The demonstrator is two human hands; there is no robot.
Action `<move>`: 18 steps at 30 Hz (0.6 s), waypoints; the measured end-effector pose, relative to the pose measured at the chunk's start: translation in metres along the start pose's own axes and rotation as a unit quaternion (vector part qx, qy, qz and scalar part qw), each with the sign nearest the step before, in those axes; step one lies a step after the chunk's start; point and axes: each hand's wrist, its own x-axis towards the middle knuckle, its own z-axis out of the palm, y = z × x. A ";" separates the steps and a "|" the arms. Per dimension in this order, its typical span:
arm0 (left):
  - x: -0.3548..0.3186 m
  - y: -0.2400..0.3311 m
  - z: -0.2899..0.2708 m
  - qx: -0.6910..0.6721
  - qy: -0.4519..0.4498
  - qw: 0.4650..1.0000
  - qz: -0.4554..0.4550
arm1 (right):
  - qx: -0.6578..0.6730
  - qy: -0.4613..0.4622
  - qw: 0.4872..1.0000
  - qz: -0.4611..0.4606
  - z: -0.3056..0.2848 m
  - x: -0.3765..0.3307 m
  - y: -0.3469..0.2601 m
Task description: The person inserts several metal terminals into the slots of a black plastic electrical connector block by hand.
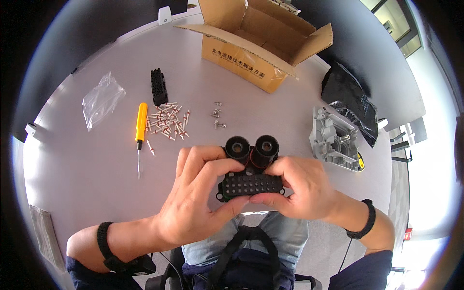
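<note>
black twin-port connector (253, 184): long axis left-right, round ports (238, 149) face up at its far side | left hand (193, 193), right hand (307, 187) pinch its ends | underside hidden

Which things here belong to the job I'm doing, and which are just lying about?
Belongs:
- black dotted block with two round ports, in the grip of your left hand and right hand
- likely: white pins with reddish bands, small silver metal fasteners, long black perforated block, yellow-handled screwdriver, grey metal housing

Apparently lying about:
- crumpled clear plastic bag
- open brown cardboard box
- shiny black plastic bag
</note>
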 end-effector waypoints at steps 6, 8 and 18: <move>0.001 0.003 0.000 0.014 -0.039 0.999 -0.027 | 0.009 0.018 1.000 -0.016 0.007 -0.010 0.006; 0.000 0.001 0.002 0.028 -0.030 0.999 -0.024 | 0.027 0.010 1.000 -0.001 0.010 -0.010 0.007; 0.004 -0.003 0.005 0.018 -0.026 0.997 -0.066 | 0.391 0.109 0.891 0.204 -0.016 -0.015 0.014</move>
